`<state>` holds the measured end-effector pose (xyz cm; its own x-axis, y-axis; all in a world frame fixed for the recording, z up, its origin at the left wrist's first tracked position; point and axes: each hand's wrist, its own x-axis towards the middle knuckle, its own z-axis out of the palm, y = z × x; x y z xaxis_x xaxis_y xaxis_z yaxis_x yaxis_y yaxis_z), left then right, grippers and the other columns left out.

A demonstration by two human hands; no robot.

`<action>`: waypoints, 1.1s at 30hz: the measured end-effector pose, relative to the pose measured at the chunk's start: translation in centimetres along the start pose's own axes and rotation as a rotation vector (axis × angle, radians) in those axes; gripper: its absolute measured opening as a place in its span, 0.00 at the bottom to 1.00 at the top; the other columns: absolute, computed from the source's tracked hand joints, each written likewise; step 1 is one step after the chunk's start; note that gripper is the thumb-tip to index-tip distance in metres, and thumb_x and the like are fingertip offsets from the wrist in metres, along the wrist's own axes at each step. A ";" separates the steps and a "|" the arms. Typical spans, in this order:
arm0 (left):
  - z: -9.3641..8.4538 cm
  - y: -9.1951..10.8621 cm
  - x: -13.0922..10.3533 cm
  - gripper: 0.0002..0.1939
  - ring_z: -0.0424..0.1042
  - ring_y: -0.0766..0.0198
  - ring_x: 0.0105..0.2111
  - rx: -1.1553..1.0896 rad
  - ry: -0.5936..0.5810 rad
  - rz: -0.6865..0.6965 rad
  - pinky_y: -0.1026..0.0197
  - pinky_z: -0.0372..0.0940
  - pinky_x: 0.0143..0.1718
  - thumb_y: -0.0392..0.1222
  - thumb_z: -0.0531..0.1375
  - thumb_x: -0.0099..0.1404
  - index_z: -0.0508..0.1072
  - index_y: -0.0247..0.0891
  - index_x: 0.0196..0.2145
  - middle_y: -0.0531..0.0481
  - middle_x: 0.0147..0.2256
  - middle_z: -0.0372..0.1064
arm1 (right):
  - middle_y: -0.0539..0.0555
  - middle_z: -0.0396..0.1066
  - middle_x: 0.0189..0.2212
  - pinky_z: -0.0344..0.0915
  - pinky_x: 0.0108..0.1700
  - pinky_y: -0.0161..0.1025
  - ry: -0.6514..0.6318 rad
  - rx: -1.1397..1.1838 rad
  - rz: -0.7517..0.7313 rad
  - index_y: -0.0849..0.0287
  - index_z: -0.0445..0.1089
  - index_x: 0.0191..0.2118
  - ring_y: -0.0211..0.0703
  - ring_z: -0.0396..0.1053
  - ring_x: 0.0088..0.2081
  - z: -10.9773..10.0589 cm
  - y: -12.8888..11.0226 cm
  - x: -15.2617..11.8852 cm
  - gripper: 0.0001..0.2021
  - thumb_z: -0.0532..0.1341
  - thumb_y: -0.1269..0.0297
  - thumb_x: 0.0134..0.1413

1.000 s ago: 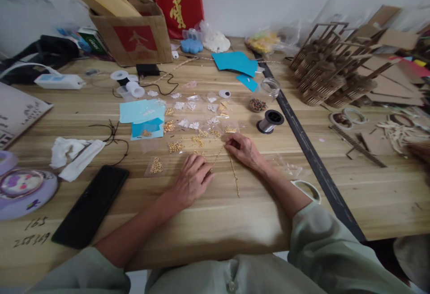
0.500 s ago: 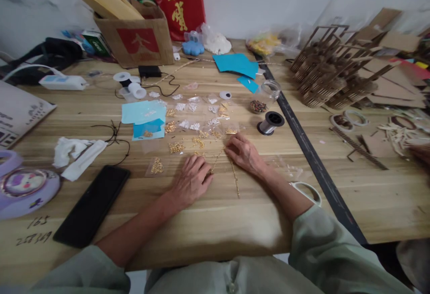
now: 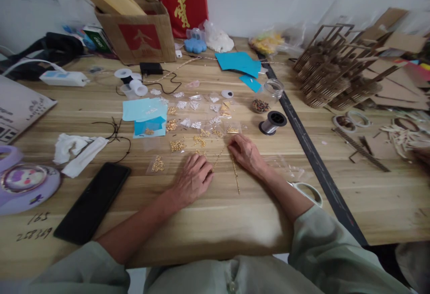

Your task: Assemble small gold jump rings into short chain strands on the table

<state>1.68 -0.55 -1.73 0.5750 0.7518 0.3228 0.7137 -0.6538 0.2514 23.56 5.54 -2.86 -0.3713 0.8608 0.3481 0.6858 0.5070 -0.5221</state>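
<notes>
A thin gold chain (image 3: 236, 177) lies on the wooden table. One stretch slants between my two hands, and a loose end trails toward me below the right one. My right hand (image 3: 247, 154) rests on its side with thumb and fingers pinched on the chain. On the other side, my left hand (image 3: 195, 175) is curled palm down, fingers closed where the chain reaches it; the fingertips are mostly hidden. Just beyond the hands lie gold beads (image 3: 177, 145), small gold findings (image 3: 199, 141) and a little bag of gold pieces (image 3: 232, 129).
A wire spool (image 3: 273, 123) and a jar of dark beads (image 3: 260, 105) stand beyond my right hand. White-handled scissors (image 3: 311, 193) lie by my right forearm. On the left are a black phone (image 3: 92, 203) and blue sheets (image 3: 144, 109). Wooden basket shapes (image 3: 322, 74) are stacked at right.
The view has shifted slightly, so the table's things sit a little differently in the picture. Both hands keep nearly the same place and hold, with the chain still between them.
</notes>
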 end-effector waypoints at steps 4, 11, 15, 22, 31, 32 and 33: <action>0.1 -0.1 0.0 0.05 0.61 0.56 0.38 -0.002 0.000 0.002 0.52 0.62 0.41 0.36 0.56 0.64 0.70 0.36 0.30 0.46 0.32 0.65 | 0.54 0.66 0.30 0.60 0.37 0.39 0.001 -0.019 0.002 0.57 0.64 0.33 0.44 0.64 0.33 0.1 0.3 0.1 0.03 0.55 0.70 0.57; -0.2 0.1 0.1 0.05 0.61 0.56 0.37 -0.005 -0.004 -0.009 0.52 0.62 0.41 0.35 0.56 0.64 0.70 0.35 0.29 0.45 0.32 0.65 | 0.55 0.67 0.32 0.60 0.37 0.38 0.002 -0.051 0.021 0.58 0.65 0.34 0.44 0.65 0.34 0.0 0.4 0.1 0.03 0.55 0.70 0.58; -0.3 0.1 0.1 0.05 0.63 0.56 0.41 -0.041 0.008 0.021 0.52 0.64 0.44 0.34 0.56 0.63 0.71 0.34 0.36 0.44 0.36 0.68 | 0.55 0.67 0.32 0.60 0.38 0.38 -0.001 -0.054 0.013 0.58 0.65 0.35 0.44 0.65 0.34 0.1 0.5 0.1 0.03 0.55 0.68 0.58; 0.2 -0.1 0.0 0.14 0.58 0.50 0.59 -0.112 -0.016 0.204 0.44 0.58 0.57 0.36 0.57 0.64 0.70 0.32 0.48 0.39 0.54 0.66 | 0.55 0.67 0.31 0.61 0.37 0.38 0.006 -0.043 0.030 0.57 0.65 0.35 0.44 0.65 0.33 0.0 0.4 0.0 0.04 0.54 0.69 0.59; 0.9 -0.4 -0.3 0.12 0.67 0.57 0.54 -0.156 0.029 0.247 0.48 0.61 0.56 0.36 0.54 0.67 0.72 0.33 0.46 0.41 0.48 0.72 | 0.55 0.67 0.31 0.61 0.36 0.38 0.030 -0.087 0.038 0.57 0.66 0.36 0.44 0.65 0.32 0.0 0.2 -0.1 0.06 0.53 0.72 0.55; 0.9 -0.3 -0.3 0.12 0.68 0.57 0.53 -0.159 0.042 0.252 0.48 0.62 0.56 0.36 0.55 0.66 0.72 0.33 0.45 0.41 0.47 0.73 | 0.55 0.67 0.32 0.60 0.36 0.38 0.028 -0.095 0.043 0.57 0.66 0.36 0.43 0.65 0.32 0.0 0.2 -0.1 0.06 0.53 0.72 0.55; 0.8 -0.3 -0.3 0.11 0.69 0.57 0.52 -0.162 0.055 0.258 0.49 0.63 0.55 0.35 0.55 0.66 0.73 0.32 0.45 0.41 0.46 0.73 | 0.55 0.67 0.32 0.60 0.36 0.37 0.025 -0.101 0.046 0.57 0.66 0.36 0.43 0.65 0.32 0.0 0.1 -0.1 0.07 0.53 0.73 0.54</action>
<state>1.59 -0.50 -2.68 0.7037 0.5559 0.4425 0.4710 -0.8312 0.2954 23.69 5.52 -2.93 -0.3226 0.8812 0.3457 0.7622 0.4583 -0.4572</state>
